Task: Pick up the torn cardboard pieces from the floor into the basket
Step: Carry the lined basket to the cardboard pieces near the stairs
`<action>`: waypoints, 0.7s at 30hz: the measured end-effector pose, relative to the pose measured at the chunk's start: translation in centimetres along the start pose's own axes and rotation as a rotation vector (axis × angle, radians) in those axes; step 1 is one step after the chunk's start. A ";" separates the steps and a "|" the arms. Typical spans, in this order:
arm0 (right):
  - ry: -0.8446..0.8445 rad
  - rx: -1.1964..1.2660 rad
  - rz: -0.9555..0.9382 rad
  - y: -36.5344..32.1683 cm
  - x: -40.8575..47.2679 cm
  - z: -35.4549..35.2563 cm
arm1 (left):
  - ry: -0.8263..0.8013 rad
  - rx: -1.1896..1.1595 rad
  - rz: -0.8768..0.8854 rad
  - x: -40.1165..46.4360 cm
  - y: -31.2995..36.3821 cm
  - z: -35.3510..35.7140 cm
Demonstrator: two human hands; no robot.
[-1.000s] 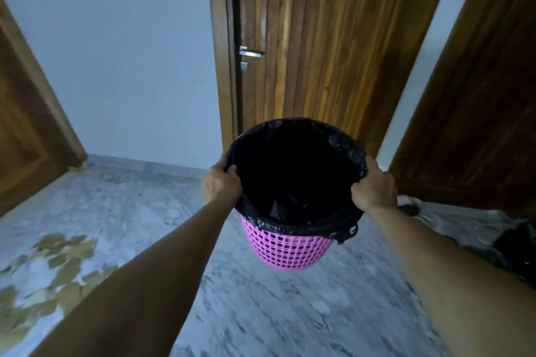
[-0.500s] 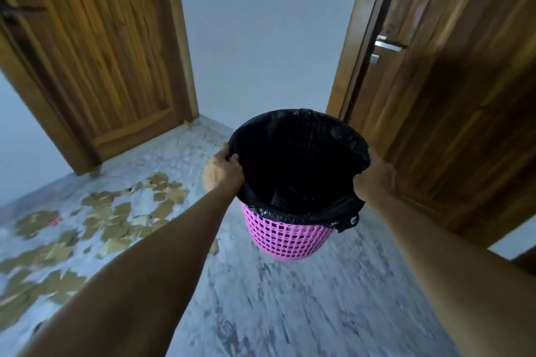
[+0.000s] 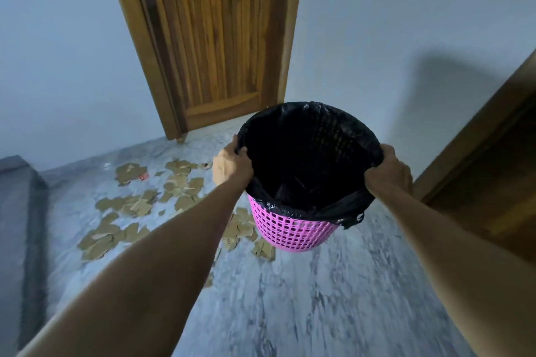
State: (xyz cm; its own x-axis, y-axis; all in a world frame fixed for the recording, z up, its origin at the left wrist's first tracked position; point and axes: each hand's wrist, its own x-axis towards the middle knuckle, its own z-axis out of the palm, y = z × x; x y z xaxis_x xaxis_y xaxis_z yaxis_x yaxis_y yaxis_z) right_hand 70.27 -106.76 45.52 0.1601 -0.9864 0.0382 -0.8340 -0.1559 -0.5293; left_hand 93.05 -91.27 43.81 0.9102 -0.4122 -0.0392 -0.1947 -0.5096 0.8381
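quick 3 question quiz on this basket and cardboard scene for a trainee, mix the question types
1. True or false: both hands grip the basket rim.
2. The torn cardboard pieces lie mostly: A) on the person's left, B) inside the basket, C) on the person's right.
3. What colour is the liner in the basket?

Key: 1 true: left hand and right hand each hold the rim. 2 A. 3 black.

Dim, cool indoor light, no direct source in view. Soft dark shadow on the wall (image 3: 443, 87) at right. Faint sheen on the floor (image 3: 290, 298) nr its far left edge. Wide-angle bend at edges; door (image 3: 214, 38) leans. Slight motion blur, esp. lower floor.
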 end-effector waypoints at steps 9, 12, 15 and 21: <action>-0.240 -0.042 -0.187 -10.7 7.6 11.0 | 0.223 0.052 -0.182 9.8 -6.2 -3.3; -0.333 -0.059 -0.288 -15.0 8.8 16.1 | 0.341 0.049 -0.311 11.7 -9.4 -5.2; -0.417 -0.064 -0.365 -19.0 8.0 20.7 | 0.428 0.065 -0.405 12.7 -13.3 -7.5; -0.651 -0.128 -0.428 -24.8 2.1 29.3 | 0.500 0.080 -0.577 12.4 -22.1 -13.5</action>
State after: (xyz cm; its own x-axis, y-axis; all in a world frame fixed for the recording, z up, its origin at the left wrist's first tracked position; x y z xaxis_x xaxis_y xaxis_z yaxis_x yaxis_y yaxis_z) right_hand 106.71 -103.45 33.90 0.7250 -0.6161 -0.3080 -0.6779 -0.5588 -0.4778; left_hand 113.62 -74.93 32.14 0.9291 0.3163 -0.1917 0.3527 -0.6014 0.7169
